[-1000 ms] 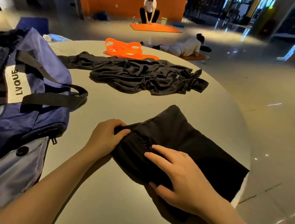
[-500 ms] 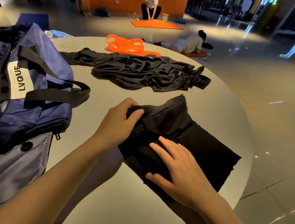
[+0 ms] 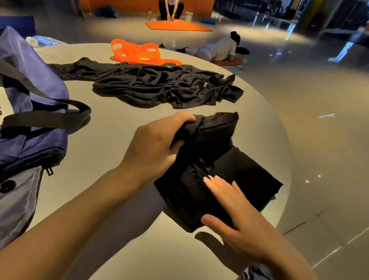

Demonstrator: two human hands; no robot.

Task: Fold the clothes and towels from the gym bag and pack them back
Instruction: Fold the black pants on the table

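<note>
Black garment [image 3: 237, 174], near table [image 3: 121, 124] edge: soft, light, limp, likely to slump unless gripped at folded edge. Left hand [image 3: 155, 147] curled round lifted fold; right hand [image 3: 237, 214] flat, fingers straight, pressing lower part. Gym bag [image 3: 26, 120] just left.

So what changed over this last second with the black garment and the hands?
The left hand has closed round the near-left end of the black garment, lifted it off the table and is carrying it across toward the right to fold it. The right hand stays flat on the near edge, pinning it. The blue gym bag, crumpled black clothes and orange bands are unmoved.
</note>
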